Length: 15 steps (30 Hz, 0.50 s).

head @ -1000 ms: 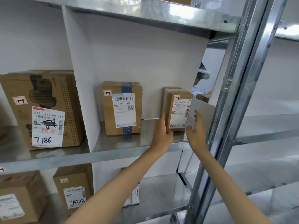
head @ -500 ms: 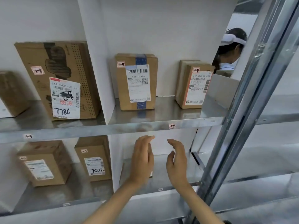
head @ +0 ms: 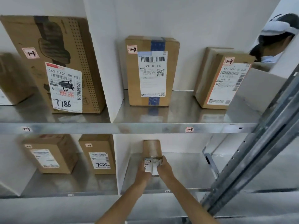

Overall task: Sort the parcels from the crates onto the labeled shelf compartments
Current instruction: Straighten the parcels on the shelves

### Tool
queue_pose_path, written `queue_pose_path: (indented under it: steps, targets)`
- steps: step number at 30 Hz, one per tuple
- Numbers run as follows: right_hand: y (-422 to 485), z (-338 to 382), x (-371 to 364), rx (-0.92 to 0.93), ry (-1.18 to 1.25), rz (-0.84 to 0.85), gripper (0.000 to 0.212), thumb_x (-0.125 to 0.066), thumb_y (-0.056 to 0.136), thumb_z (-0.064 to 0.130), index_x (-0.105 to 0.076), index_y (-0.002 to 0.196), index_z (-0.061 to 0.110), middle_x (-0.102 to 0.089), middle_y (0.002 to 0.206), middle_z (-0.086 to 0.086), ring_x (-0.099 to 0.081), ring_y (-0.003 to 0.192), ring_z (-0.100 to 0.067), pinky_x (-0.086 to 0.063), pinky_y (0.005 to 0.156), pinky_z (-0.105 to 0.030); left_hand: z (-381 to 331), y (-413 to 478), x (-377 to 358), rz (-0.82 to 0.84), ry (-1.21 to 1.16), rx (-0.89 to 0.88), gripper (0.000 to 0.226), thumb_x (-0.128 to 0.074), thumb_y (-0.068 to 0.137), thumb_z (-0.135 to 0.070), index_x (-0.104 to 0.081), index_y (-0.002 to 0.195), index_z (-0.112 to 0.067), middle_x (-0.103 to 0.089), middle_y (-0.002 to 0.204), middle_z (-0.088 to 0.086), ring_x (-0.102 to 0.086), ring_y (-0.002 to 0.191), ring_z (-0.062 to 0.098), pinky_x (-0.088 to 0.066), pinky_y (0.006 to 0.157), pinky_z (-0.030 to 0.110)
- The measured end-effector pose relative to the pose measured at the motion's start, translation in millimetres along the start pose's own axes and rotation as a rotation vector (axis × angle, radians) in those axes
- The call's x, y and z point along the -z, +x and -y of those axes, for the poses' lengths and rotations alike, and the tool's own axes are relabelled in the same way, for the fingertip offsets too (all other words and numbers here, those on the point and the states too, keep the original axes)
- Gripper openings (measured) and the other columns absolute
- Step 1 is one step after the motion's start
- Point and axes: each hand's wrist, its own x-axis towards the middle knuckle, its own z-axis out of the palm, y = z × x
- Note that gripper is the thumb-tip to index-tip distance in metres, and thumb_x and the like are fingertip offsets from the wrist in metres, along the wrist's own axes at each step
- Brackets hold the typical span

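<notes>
A narrow brown parcel (head: 152,148) with a white label on its front lies on the lower shelf (head: 182,172), in the compartment right of the white divider. My left hand (head: 144,171) holds its front left corner, fingers over the label. My right hand (head: 164,167) grips its front right corner. On the upper shelf (head: 181,113) stand a blue-taped box (head: 152,73) and a smaller box (head: 224,81), both tagged 1-4. A 1-4 tag (head: 189,129) marks that shelf's edge.
A large box marked 7786 (head: 55,62) fills the upper left compartment. Below it stand two boxes (head: 48,155) (head: 98,153). A metal upright (head: 258,151) slants down the right side. Another person (head: 278,38) shows behind the shelf at the top right.
My hands let go of the small box on the upper shelf, dropped to the lower shelf and now hold the narrow parcel. The view has tilted down.
</notes>
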Motion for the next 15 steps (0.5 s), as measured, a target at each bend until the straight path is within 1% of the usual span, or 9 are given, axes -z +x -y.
queue_pose_path:
  steps: [3,6,7,8,9,10,11,13,15]
  targets:
    - [6,0,1,0.023,0.035,-0.022,0.041,-0.030,0.085,-0.011,-0.045,0.121,0.001,-0.059,0.113,-0.016,-0.051,0.082,-0.018,-0.037,0.047,-0.004,28,36,-1,0.008,-0.052,0.008,0.053,-0.058,0.075,-0.014,-0.042,0.120,-0.036,-0.056,0.129,0.007,-0.055,0.114,0.024,-0.044,0.101,0.046]
    - [7,-2,5,0.021,0.017,0.008,0.045,-0.029,0.086,-0.011,-0.042,0.127,0.002,-0.058,0.117,-0.014,-0.052,0.079,-0.014,-0.037,0.046,-0.001,36,43,0,-0.002,-0.074,0.028,0.040,-0.057,0.075,-0.017,-0.050,0.104,-0.044,-0.059,0.125,0.004,-0.057,0.111,0.021,-0.045,0.101,0.047]
    - [6,-3,6,0.021,0.016,0.018,0.049,-0.030,0.087,-0.010,-0.038,0.134,0.002,-0.055,0.124,-0.015,-0.054,0.086,-0.016,-0.038,0.052,0.000,20,24,1,-0.016,-0.086,0.025,0.034,-0.056,0.080,-0.017,-0.050,0.099,-0.045,-0.061,0.118,0.000,-0.058,0.107,0.018,-0.046,0.100,0.042]
    - [4,-5,6,0.022,0.015,0.016,0.054,-0.032,0.089,-0.008,-0.031,0.142,0.002,-0.049,0.135,-0.015,-0.055,0.102,-0.021,-0.039,0.064,0.001,4,4,3,-0.021,-0.084,0.021,0.031,-0.055,0.085,-0.015,-0.049,0.095,-0.044,-0.062,0.110,-0.005,-0.058,0.101,0.013,-0.047,0.096,0.036]
    - [0,-7,6,0.020,0.007,-0.002,0.059,-0.034,0.090,-0.006,-0.022,0.147,0.004,-0.039,0.145,-0.012,-0.047,0.122,-0.025,-0.037,0.082,-0.004,-4,-8,5,-0.017,-0.087,0.016,0.030,-0.054,0.090,-0.014,-0.048,0.093,-0.043,-0.060,0.104,-0.011,-0.056,0.097,0.009,-0.046,0.092,0.031]
    - [-5,-8,6,0.021,0.001,-0.029,0.062,-0.035,0.092,-0.003,-0.016,0.150,0.006,-0.029,0.152,-0.011,-0.035,0.135,-0.025,-0.031,0.100,-0.015,-7,-15,6,-0.018,-0.071,0.000,0.029,-0.053,0.092,-0.014,-0.047,0.093,-0.043,-0.057,0.099,-0.016,-0.055,0.095,0.008,-0.043,0.088,0.028]
    - [-10,-10,5,0.028,0.001,-0.062,0.063,-0.036,0.092,-0.002,-0.013,0.151,0.008,-0.023,0.154,-0.010,-0.026,0.140,-0.025,-0.026,0.108,-0.024,-8,-22,8,-0.009,-0.060,-0.004,0.029,-0.052,0.094,-0.015,-0.046,0.093,-0.043,-0.056,0.098,-0.018,-0.053,0.095,0.008,-0.042,0.087,0.027]
    - [-19,-14,3,0.064,-0.003,-0.132,0.062,-0.038,0.093,-0.001,-0.016,0.150,0.010,-0.023,0.154,-0.011,-0.025,0.141,-0.026,-0.025,0.112,-0.032,-5,-29,13,-0.007,-0.031,-0.035,0.028,-0.051,0.095,-0.015,-0.047,0.094,-0.043,-0.056,0.107,-0.014,-0.052,0.100,0.010,-0.040,0.088,0.026]
    - [-31,-14,-2,0.144,0.001,-0.212,0.058,-0.039,0.092,-0.002,-0.024,0.147,0.009,-0.030,0.150,-0.011,-0.031,0.137,-0.025,-0.028,0.111,-0.033,-1,-35,18,0.007,-0.017,-0.077,0.026,-0.051,0.095,-0.016,-0.049,0.102,-0.040,-0.053,0.120,-0.012,-0.050,0.109,0.010,-0.039,0.092,0.025]
